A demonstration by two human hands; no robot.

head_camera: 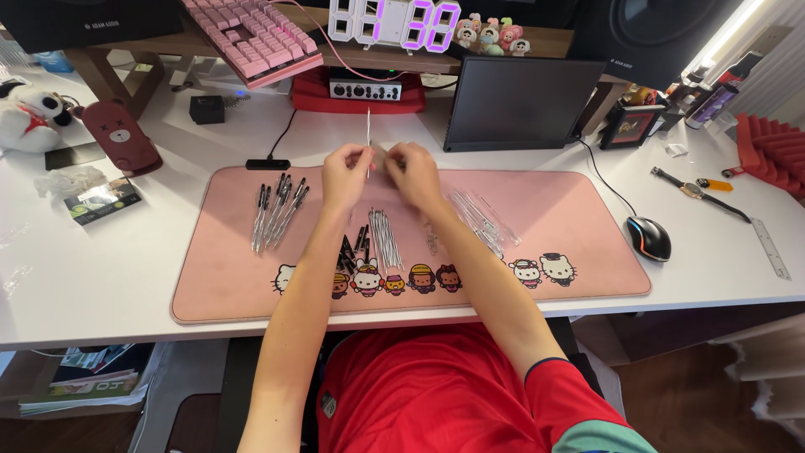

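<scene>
My left hand and my right hand meet above the far middle of a pink desk mat. Between their fingertips they hold a thin clear pen part upright; both pinch it near its lower end. Below my hands lie a bundle of thin ink refills and small black pen caps. To the left rests a group of assembled black-capped pens. To the right lies a heap of clear pen barrels.
A dark tablet screen stands behind the mat, a black mouse to its right, a pink keyboard and a digital clock at the back. A red case, a watch and a ruler lie on the white desk.
</scene>
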